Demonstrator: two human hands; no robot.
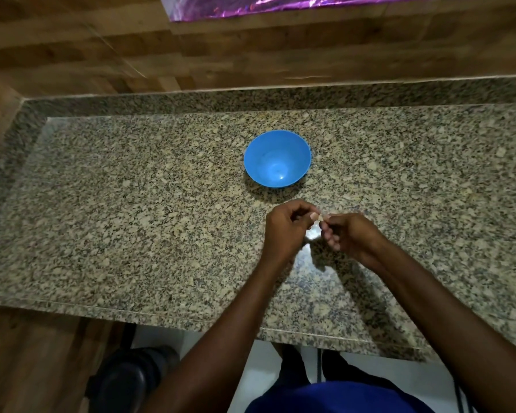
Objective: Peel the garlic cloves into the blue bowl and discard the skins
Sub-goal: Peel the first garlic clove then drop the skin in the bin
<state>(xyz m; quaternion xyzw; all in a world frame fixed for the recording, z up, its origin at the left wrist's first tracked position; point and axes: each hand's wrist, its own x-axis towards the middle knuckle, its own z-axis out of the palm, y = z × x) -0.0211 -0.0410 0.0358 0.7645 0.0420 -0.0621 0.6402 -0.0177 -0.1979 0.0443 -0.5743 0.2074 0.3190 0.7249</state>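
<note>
A blue bowl (277,158) stands on the speckled granite counter (131,204), and I see nothing inside it. Just in front of the bowl my left hand (285,231) and my right hand (350,234) meet above the counter. Between their fingertips sits a small pale garlic clove (321,217), pinched from both sides. Most of the clove is hidden by the fingers. I cannot make out loose cloves or skins against the speckled stone.
A raised granite rim runs along the back and left of the counter, with a wood-pattern wall (251,49) behind it. A dark round bin (131,380) stands on the floor below the counter's front edge, to my left.
</note>
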